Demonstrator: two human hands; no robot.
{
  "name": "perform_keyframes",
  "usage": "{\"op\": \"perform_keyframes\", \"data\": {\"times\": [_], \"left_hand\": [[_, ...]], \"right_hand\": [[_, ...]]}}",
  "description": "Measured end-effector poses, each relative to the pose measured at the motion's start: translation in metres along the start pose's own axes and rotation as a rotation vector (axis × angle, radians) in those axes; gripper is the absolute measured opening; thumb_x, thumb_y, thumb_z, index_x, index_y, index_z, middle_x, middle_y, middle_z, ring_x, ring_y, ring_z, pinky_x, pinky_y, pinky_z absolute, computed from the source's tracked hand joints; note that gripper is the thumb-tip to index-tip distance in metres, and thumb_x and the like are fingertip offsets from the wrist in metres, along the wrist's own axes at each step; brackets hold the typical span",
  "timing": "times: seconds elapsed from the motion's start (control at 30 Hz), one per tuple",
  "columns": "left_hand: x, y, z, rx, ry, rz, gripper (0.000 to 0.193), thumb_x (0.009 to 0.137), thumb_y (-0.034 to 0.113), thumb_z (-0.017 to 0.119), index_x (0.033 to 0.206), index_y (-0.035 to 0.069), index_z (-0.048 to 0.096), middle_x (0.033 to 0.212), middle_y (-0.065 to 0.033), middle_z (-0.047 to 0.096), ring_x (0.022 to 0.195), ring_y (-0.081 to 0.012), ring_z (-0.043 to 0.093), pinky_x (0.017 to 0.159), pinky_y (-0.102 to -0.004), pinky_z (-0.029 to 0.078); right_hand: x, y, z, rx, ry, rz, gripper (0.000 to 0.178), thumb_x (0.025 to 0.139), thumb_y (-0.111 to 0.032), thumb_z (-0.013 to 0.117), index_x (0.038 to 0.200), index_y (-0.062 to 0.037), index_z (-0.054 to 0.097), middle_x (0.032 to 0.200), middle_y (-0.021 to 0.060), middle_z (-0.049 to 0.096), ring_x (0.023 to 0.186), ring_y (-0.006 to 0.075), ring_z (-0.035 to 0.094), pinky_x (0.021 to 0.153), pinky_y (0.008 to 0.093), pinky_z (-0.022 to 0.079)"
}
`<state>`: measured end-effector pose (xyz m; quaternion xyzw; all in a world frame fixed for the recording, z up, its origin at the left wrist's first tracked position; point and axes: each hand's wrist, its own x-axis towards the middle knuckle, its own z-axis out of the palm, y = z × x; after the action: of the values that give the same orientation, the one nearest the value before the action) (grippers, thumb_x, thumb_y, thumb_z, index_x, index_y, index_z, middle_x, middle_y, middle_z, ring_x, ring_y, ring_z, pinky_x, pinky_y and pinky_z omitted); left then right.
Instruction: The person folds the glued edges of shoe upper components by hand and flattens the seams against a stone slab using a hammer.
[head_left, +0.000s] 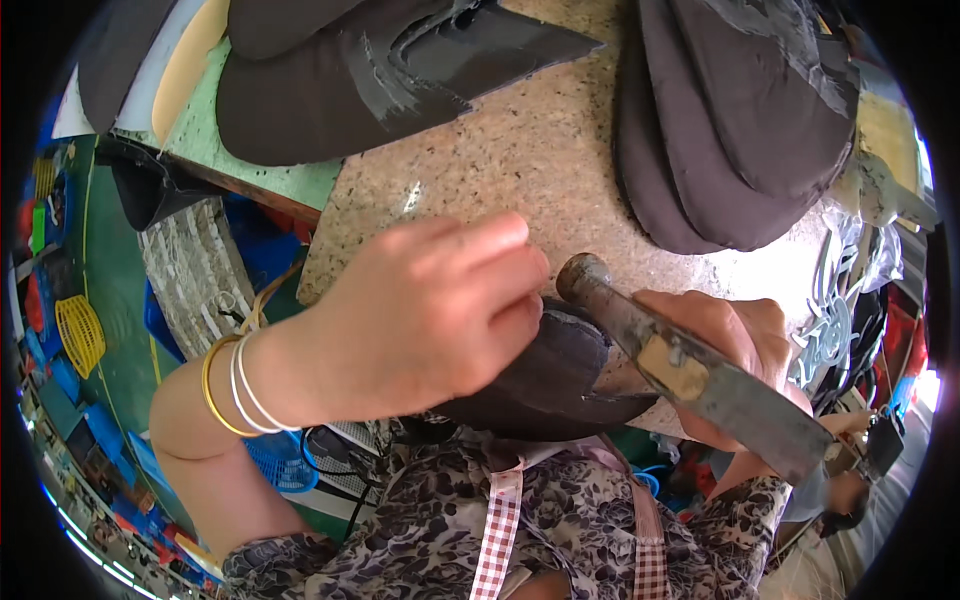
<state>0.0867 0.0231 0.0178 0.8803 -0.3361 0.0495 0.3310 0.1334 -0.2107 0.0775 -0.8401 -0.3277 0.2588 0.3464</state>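
My right hand (730,335) is wrapped round a hammer (715,390), mostly behind its long worn metal head. The round striking face points up and left, near my left fingers but apart from them. My left hand (450,300) is closed, its fingers curled and pressed together over the worktop; whatever is between the fingertips is hidden. Right beside and below it lies a dark fabric piece (540,375) with a rounded edge and a greyish smeared patch, at the worktop's near edge. My left hand covers part of this piece.
The speckled stone worktop (480,170) bears overlapping dark rounded pieces (700,150) at the right and more dark pieces (300,115) at the far left, with grey smears. A green board (290,180) adjoins on the left. A yellow basket (80,332) stands on the floor.
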Motion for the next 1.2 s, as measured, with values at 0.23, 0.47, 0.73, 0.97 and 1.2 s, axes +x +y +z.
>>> {"op": "perform_keyframes", "data": {"times": [0.23, 0.47, 0.73, 0.97, 1.2], "left_hand": [[-0.015, 0.003, 0.006, -0.061, 0.057, -0.154, 0.017, 0.064, 0.012, 0.07, 0.079, 0.006, 0.067, 0.078, -0.0011, 0.058, 0.069, -0.017, 0.056, 0.051, -0.0288, 0.046], [-0.029, 0.014, 0.016, 0.109, 0.294, -0.296, 0.026, 0.058, 0.016, 0.075, 0.082, 0.009, 0.068, 0.08, 0.0017, 0.058, 0.072, -0.0182, 0.052, 0.056, -0.029, 0.044], [-0.037, 0.036, 0.03, 0.269, 0.387, -0.338, 0.034, 0.053, 0.015, 0.077, 0.086, 0.007, 0.07, 0.084, 0.0015, 0.061, 0.074, -0.0195, 0.049, 0.066, -0.0331, 0.038], [-0.044, 0.039, 0.04, 0.151, 0.434, -0.348, 0.036, 0.052, 0.015, 0.076, 0.086, 0.007, 0.069, 0.083, 0.0007, 0.06, 0.073, -0.0205, 0.05, 0.067, -0.0338, 0.039], [-0.048, 0.052, 0.046, 0.143, 0.364, -0.407, 0.037, 0.054, 0.015, 0.076, 0.09, 0.004, 0.069, 0.083, 0.0002, 0.059, 0.072, -0.0166, 0.052, 0.065, -0.0323, 0.042]], "right_hand": [[0.011, 0.007, 0.002, -0.082, -0.11, -0.201, 0.042, 0.076, -0.013, 0.064, 0.112, 0.0055, 0.051, 0.078, 0.0157, 0.061, 0.065, 0.0285, 0.066, 0.053, 0.0341, 0.052], [0.022, 0.0, -0.01, -0.17, -0.277, -0.382, 0.044, 0.076, -0.012, 0.064, 0.112, 0.0077, 0.051, 0.081, 0.0182, 0.061, 0.068, 0.03, 0.066, 0.058, 0.0332, 0.053], [0.031, 0.003, -0.004, -0.187, -0.321, -0.389, 0.044, 0.075, -0.011, 0.064, 0.112, 0.0085, 0.051, 0.081, 0.0187, 0.062, 0.069, 0.0302, 0.066, 0.058, 0.0338, 0.053], [0.029, 0.014, 0.003, -0.136, -0.242, -0.461, 0.042, 0.075, -0.011, 0.064, 0.111, 0.0074, 0.052, 0.083, 0.0178, 0.062, 0.068, 0.031, 0.066, 0.059, 0.0343, 0.053], [0.04, -0.019, -0.005, -0.267, -0.329, -0.295, 0.036, 0.073, -0.011, 0.067, 0.105, 0.0016, 0.058, 0.08, 0.0137, 0.064, 0.066, 0.0267, 0.065, 0.056, 0.0317, 0.05]]}}
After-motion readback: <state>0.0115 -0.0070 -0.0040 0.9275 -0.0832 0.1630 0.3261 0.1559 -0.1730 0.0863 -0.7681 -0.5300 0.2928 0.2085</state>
